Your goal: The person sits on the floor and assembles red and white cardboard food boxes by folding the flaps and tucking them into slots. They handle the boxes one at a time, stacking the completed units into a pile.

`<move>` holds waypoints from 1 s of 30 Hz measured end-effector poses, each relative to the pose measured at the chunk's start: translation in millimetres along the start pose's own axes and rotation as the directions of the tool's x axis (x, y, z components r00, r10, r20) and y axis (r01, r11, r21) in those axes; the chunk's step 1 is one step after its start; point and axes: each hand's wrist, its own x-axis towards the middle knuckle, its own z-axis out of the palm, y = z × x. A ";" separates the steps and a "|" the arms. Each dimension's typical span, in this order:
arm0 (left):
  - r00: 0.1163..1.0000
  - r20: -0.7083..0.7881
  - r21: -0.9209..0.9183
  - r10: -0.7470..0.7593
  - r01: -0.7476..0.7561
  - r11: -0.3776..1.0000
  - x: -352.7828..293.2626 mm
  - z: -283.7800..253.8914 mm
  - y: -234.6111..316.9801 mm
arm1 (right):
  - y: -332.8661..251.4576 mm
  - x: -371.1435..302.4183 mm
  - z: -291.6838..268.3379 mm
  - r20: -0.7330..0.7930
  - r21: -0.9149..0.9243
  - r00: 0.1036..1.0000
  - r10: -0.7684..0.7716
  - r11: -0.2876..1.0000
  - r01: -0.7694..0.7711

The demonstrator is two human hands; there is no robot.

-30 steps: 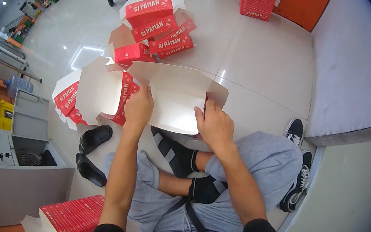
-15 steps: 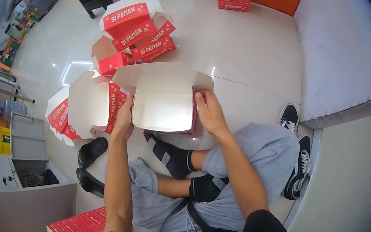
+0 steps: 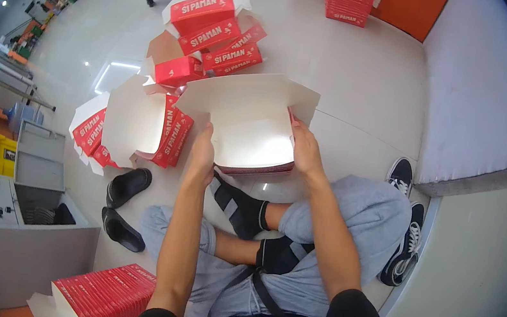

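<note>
An open cardboard box (image 3: 250, 133), white inside with a red outer wall, is held above my feet with its lid flap raised on the far side. My left hand (image 3: 202, 158) grips its left wall, fingers partly hidden behind the box. At the right wall, my right hand (image 3: 306, 152) is closed over the edge near the lid's hinge. Left of my left hand are more red open boxes (image 3: 175, 138), nested, with a white flap standing up. Beyond the held box lies a pile of folded red boxes (image 3: 232, 58).
A stack of flat red cartons (image 3: 111, 294) is by my left forearm; another stack (image 3: 348, 3) stands at the far orange panel. Black slippers (image 3: 128, 186) lie left of my legs, sneakers (image 3: 408, 245) at the right by a low wall (image 3: 489, 94). A grey cabinet (image 3: 26, 256) is at left.
The view has turned, so most surroundings sit differently in the picture. The held box is tilted a little, showing more of its near red wall. Both hands keep their hold.
</note>
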 end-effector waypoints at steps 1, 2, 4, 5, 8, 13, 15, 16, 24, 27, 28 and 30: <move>1.000 -0.008 0.001 0.007 -0.007 1.000 0.4 0.1 -1.1 | 2.3 -0.7 -1.7 -0.002 0.000 1.000 0.002 1.000 -0.002; 1.000 -0.024 0.017 0.013 -0.013 1.000 3.2 -5.1 -3.4 | -6.2 -2.9 0.3 0.002 0.001 1.000 0.001 1.000 -0.001; 0.998 -0.059 0.047 0.026 -0.023 0.999 7.2 -17.2 -10.5 | -7.2 -4.8 5.1 -0.002 -0.017 1.000 0.022 1.000 -0.022; 0.997 -0.064 0.097 0.032 -0.025 0.995 11.9 -17.1 -21.5 | 3.3 -3.3 -1.5 -0.025 -0.045 0.999 0.042 0.998 -0.043; 0.972 -0.198 0.489 0.130 -0.017 0.872 5.7 -21.4 -13.3 | -18.8 -14.9 2.2 -0.064 0.006 0.992 0.112 0.994 -0.112; 0.338 -0.197 0.943 0.920 -0.189 0.272 22.5 -63.3 20.8 | -32.1 -17.2 -1.7 0.017 -0.144 0.997 0.079 0.987 -0.076; 0.362 -0.117 0.984 0.925 -0.083 0.157 37.2 -97.8 32.8 | -25.4 -12.0 -5.1 0.050 -0.137 0.998 0.027 0.990 -0.020; 0.482 -0.127 0.970 0.867 -0.121 0.209 50.2 -138.5 27.0 | -24.3 -12.9 1.1 0.081 -0.119 0.997 0.006 0.993 0.004; 0.694 -0.091 0.915 0.714 -0.224 0.335 25.3 -174.5 13.4 | -107.3 -57.1 -13.8 0.030 -0.280 0.972 -0.235 0.931 0.233; 0.650 -0.197 0.707 0.734 -0.425 0.565 -5.9 -157.2 37.0 | -216.3 -125.2 -23.4 0.322 0.446 0.860 -0.396 0.865 0.231; 0.595 -0.196 0.666 0.780 -0.503 0.551 -10.7 -153.9 44.2 | -232.2 -141.3 -28.7 0.379 0.594 0.753 -0.538 0.765 0.248; 0.511 -0.203 0.581 0.835 -0.624 0.523 -33.5 -145.2 69.0 | -251.8 -154.7 -33.5 0.412 0.780 0.558 -0.720 0.595 0.191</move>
